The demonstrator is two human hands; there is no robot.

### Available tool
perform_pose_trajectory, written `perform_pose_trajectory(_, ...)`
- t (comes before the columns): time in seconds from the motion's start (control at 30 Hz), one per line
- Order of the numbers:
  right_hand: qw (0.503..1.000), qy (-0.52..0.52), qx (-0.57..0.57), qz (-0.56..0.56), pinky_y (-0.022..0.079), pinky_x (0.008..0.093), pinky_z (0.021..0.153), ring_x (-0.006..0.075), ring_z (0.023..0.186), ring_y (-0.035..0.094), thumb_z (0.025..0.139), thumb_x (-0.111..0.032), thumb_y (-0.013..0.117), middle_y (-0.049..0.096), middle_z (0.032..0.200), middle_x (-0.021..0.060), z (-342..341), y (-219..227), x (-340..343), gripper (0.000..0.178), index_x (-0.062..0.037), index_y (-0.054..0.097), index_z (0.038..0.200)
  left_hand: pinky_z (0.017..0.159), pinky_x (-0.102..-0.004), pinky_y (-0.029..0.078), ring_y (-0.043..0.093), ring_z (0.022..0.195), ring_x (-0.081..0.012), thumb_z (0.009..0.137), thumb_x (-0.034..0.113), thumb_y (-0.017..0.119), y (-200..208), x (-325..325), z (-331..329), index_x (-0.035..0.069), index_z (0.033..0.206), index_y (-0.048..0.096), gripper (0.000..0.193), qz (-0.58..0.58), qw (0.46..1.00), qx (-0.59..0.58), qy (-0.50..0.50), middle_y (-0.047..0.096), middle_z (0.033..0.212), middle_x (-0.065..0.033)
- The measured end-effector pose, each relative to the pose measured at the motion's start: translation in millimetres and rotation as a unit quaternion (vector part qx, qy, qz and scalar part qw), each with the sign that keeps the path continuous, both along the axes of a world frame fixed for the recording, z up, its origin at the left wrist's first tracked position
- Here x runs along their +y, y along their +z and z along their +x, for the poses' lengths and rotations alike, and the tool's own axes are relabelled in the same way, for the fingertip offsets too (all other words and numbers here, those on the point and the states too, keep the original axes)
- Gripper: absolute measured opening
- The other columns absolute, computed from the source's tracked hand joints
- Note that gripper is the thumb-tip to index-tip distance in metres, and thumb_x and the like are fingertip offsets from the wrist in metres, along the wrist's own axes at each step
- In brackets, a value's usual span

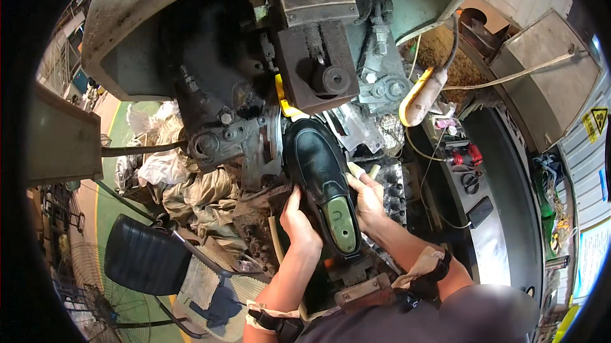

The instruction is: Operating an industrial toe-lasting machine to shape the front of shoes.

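Note:
A black leather shoe upper (312, 155) is drawn over a green shoe last (342, 225), with its toe up against the machine's metal parts and the heel end toward me. Along its left side lies my left hand (299, 223), thumb against the leather and the other fingers partly hidden underneath. My right hand (368, 200) grips the opposite side, with pale coverings on some fingertips. Between them the two hands hold the shoe. Just past the toe, a yellow piece (289, 104) sits below a dark metal block (318, 66) of the machine.
A lamp with a yellow edge (423, 98) hangs at the right. Beyond it, a metal ledge (487, 241) carries scissors (470, 182), a red tool (468, 156) and a phone (480, 212). To the left are cloth sacks (197, 196), a black chair (146, 254) and a fan (105, 305).

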State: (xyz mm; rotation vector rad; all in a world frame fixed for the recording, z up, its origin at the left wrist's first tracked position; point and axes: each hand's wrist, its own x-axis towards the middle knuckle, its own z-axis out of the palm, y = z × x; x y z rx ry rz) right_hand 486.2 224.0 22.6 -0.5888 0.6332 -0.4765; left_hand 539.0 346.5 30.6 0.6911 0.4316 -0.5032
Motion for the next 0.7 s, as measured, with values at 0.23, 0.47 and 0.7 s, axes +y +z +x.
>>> perform_pose_trajectory(0.23, 0.999, 0.003, -0.042, -0.016, 0.059, 0.0333, 0.086, 0.0204, 0.098, 0.070, 0.097, 0.000, 0.060, 0.070, 0.117, 0.0115, 4.0, -11.7, -0.1, 0.036, 0.0014, 0.058, 0.133, 0.094, -0.0376, 0.053, 0.069, 0.100, -0.0249, 0.103, 0.030, 0.053, -44.0, -1.1, 9.0, 0.002, 0.118, 0.069, 0.035, 0.007, 1.000, -0.028, 0.002, 0.073, 0.116, -0.0093)
perform_pose_trajectory(0.47, 0.997, -0.017, -0.061, -0.052, 0.059, 0.0333, 0.085, 0.0180, 0.099, 0.069, 0.096, -0.004, 0.067, 0.069, 0.117, 0.0100, 13.8, -33.8, -7.7, 0.040, 0.0002, 0.056, 0.135, 0.089, -0.0360, 0.053, 0.068, 0.100, -0.0215, 0.104, 0.029, 0.058, -49.3, -9.4, 9.2, 0.000, 0.119, 0.068, 0.034, 0.036, 0.997, -0.071, 0.019, 0.071, 0.115, -0.0086)
perform_pose_trajectory(0.7, 0.998, -0.020, -0.048, -0.027, 0.060, 0.0328, 0.078, 0.0180, 0.093, 0.069, 0.096, -0.012, 0.070, 0.069, 0.114, 0.0101, 16.3, -16.5, -4.5, 0.039, -0.0007, 0.055, 0.131, 0.083, -0.0373, 0.057, 0.071, 0.093, -0.0225, 0.104, 0.034, 0.061, -51.5, -10.5, 11.7, 0.001, 0.120, 0.068, 0.037, -0.005, 0.997, -0.075, 0.002, 0.072, 0.112, -0.0086)
